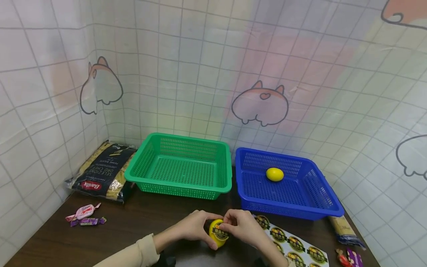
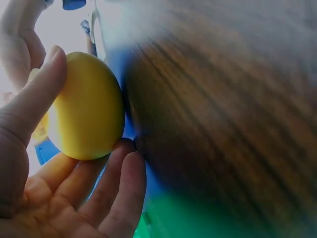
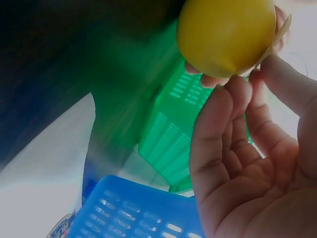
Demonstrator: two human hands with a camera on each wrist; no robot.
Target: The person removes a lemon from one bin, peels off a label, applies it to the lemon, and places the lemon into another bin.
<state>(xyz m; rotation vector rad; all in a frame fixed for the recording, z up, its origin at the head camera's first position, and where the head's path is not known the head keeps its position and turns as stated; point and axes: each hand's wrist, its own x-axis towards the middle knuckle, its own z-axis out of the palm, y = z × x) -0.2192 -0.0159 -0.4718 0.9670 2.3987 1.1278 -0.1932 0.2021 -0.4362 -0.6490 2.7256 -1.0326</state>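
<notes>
My left hand [image 1: 193,227] holds a yellow lemon [image 1: 217,243] above the front of the table, thumb on one side and fingers on the other. On the lemon's face lies a round black-and-gold sticker [image 1: 220,230]. My right hand [image 1: 246,228] pinches the sticker's edge between thumb and fingertip; in the right wrist view that edge [image 3: 281,37] stands off the peel. Beside the right forearm is a white sheet of matching stickers [image 1: 296,244], partly covered by the arm. The left wrist view shows the lemon's bare side [image 2: 91,109].
A green basket [image 1: 180,191] stands behind the hands. Right of it, a blue basket [image 1: 283,209] contains another lemon [image 1: 275,174]. A pasta bag [image 1: 103,170] and wrapped candies [image 1: 85,212] lie at left. More candies [image 1: 348,257] and a small packet [image 1: 345,230] lie at right.
</notes>
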